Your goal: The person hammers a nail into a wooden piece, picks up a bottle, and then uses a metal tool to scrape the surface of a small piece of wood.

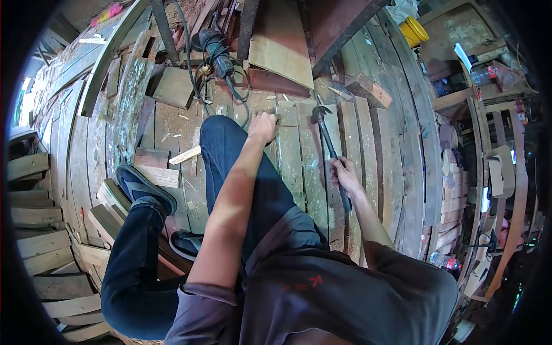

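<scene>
My right hand (pixel 345 172) is wrapped round the long dark handle of a claw hammer (pixel 329 138). The hammer's head points away from me, over the wooden slats (pixel 313 155) laid side by side in front of me. My left hand (pixel 264 127) is beyond my bent knee, its fingers closed at the left end of a short piece of wood (pixel 286 117). That piece lies across the far part of the slats. The fingertips are partly hidden, so any smaller item between them does not show.
A corded power tool (pixel 217 54) lies beyond my left hand. Boards (pixel 282 46) lean at the back, near a wood block (pixel 369 91). Stacked timber (pixel 46 247) stands at left. A yellow container (pixel 413 31) and cluttered shelving (pixel 483 172) are at right.
</scene>
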A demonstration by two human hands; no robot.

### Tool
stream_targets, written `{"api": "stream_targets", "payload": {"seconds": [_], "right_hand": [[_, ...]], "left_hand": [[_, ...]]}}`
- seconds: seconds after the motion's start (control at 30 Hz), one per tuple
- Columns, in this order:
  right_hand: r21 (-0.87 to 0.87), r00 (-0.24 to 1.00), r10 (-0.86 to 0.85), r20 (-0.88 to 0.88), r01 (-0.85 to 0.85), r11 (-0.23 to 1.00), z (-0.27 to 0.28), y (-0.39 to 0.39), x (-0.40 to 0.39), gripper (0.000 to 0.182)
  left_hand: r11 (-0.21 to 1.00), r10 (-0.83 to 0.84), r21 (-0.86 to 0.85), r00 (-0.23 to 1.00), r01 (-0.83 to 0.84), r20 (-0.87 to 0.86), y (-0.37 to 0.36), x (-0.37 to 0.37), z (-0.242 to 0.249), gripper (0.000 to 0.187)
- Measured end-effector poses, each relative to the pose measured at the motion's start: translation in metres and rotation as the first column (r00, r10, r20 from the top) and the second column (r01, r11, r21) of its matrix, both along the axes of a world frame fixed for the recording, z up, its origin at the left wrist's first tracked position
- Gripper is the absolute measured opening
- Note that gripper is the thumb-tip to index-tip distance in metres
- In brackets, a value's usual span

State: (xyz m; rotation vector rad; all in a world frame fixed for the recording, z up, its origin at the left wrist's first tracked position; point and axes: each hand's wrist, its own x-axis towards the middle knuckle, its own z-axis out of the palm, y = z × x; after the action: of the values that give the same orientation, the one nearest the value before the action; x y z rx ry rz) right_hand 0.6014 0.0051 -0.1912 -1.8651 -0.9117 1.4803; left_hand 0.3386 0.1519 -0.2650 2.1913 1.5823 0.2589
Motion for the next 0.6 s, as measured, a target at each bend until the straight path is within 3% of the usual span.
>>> {"api": "stream_targets", "payload": {"seconds": [0.17, 0.3, 0.6], "right_hand": [[0.049, 0.999, 0.048, 0.016, -0.049, 0.998, 0.005, 0.001, -0.02, 0.024], [0.081, 0.994, 0.08, -0.08, -0.073, 0.994, 0.001, 0.0, -0.03, 0.025], [0.02, 0.992, 0.129, 0.001, -0.129, 0.991, -0.008, 0.0, -0.035, 0.023]], "left_hand": [[1.0, -0.025, 0.0, 0.999, 0.025, -0.029, 0.002, 0.001, -0.006, 0.014], [0.999, -0.044, 0.013, 0.998, 0.044, -0.035, 0.003, 0.002, -0.013, 0.016], [0.996, -0.021, 0.089, 1.0, 0.022, -0.019, 0.003, 0.001, -0.019, 0.02]]}}
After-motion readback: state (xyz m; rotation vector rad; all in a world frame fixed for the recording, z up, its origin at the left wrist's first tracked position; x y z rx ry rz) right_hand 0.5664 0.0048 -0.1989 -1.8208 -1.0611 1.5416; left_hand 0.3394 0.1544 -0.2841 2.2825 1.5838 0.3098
